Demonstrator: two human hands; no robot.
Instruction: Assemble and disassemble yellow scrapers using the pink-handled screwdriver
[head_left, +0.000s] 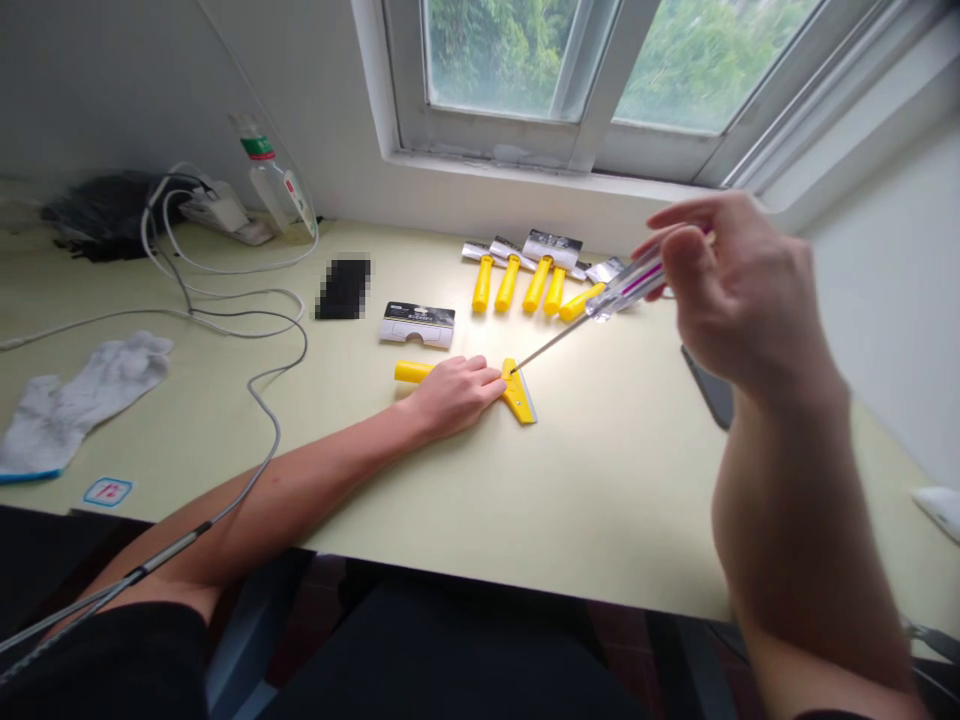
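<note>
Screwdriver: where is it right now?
In the head view, the screwdriver is right of centre, held in the right hand, its tip at the yellow scraper that the left hand holds.

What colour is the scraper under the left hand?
The scraper is yellow, with a greyish edge; it shows best in the head view.

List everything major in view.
Plastic scraper: 1, yellow, centre
Plastic-handled scrapers: 5, yellow, rear
Long screwdriver: 1, clear, right
Printed card: 1, black-white, rear
Pixelated rectangle: 1, black, rear
Plastic bottle: 1, clear, rear left
Thin cables: several, white, left
Plastic bundle: 1, black, left
Crumpled cloth: 1, white, left
Square tag: 1, white, left
Smooth tabletop: 1, cream, below
Framed window: 1, grey, back
Left grip: 1, on scraper
Right grip: 1, on screwdriver
</note>
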